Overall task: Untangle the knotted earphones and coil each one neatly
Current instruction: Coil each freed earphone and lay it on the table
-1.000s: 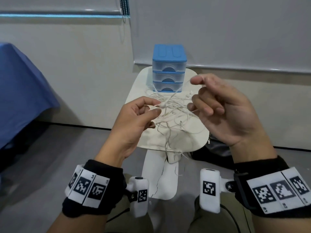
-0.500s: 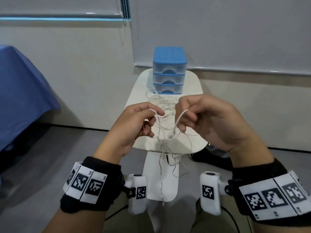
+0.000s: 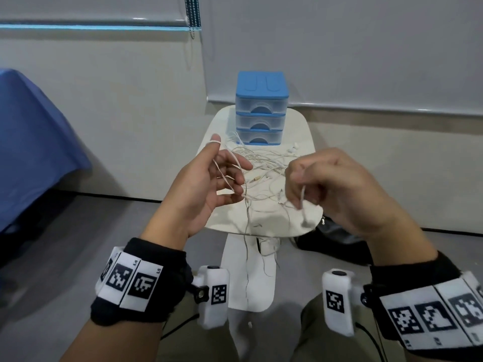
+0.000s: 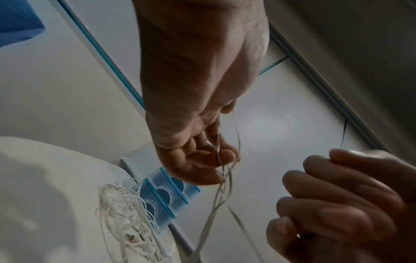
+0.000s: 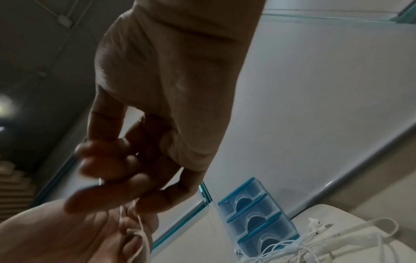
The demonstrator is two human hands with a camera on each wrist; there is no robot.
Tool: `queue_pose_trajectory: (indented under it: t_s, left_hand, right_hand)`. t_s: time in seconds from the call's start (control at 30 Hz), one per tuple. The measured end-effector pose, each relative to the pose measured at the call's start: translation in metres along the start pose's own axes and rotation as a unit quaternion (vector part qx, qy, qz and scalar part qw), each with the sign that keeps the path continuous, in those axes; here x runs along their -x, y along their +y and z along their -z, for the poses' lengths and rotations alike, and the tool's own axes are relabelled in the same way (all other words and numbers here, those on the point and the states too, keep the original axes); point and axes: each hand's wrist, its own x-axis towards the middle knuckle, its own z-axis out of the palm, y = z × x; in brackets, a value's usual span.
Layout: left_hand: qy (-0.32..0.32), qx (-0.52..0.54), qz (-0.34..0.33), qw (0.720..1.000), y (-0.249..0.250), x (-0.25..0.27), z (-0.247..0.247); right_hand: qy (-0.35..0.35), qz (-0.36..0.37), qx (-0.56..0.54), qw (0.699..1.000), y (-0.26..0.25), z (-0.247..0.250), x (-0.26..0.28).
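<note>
Head view: left hand (image 3: 209,186) splayed under looped earphone cord (image 3: 230,173), right hand (image 3: 337,189) pinching its end.

The drawer unit (image 3: 262,108) stands on the far part of the small table (image 3: 300,215). The tangled earphones (image 3: 264,163) lie on the table just before it. Both hands hover above the table's near part, the left hand (image 3: 203,184) left of the drawer unit, the right hand (image 3: 337,189) right.
</note>
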Motion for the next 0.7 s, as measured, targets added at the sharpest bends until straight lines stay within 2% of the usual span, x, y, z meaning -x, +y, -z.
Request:
queue_pose_trajectory:
  t_s: [0.1, 0.13, 0.3, 0.33, 0.47, 0.53, 0.7]
  left_hand:
    - [-0.016, 0.013, -0.003, 1.000, 0.002, -0.001, -0.005]
    - [-0.021, 0.020, -0.004, 1.000, 0.004, -0.001, -0.006]
    - [-0.042, 0.037, -0.019, 0.998, 0.015, 0.000, -0.013]
    - [-0.043, 0.037, -0.024, 0.998, 0.017, 0.000, -0.015]
    - [-0.053, 0.047, -0.034, 0.997, 0.024, -0.001, -0.022]
    - [-0.058, 0.058, -0.037, 0.996, 0.028, -0.002, -0.024]
    - [-0.056, 0.072, -0.065, 0.994, 0.030, -0.002, -0.025]
  right_hand:
    - [-0.079, -0.025, 0.077, 0.994, 0.001, -0.007, 0.000]
    - [-0.082, -0.029, 0.096, 0.992, 0.002, -0.009, 0.000]
    - [0.072, -0.025, 0.091, 0.993, 0.026, -0.007, -0.010]
    - [0.068, -0.041, 0.099, 0.992, 0.031, -0.008, -0.010]
    - [-0.049, -0.111, 0.151, 0.981, 0.041, -0.022, -0.010]
    - [-0.056, -0.094, 0.141, 0.984, 0.041, -0.032, -0.014]
    - [-0.007, -0.034, 0.139, 0.990, 0.047, -0.042, -0.023]
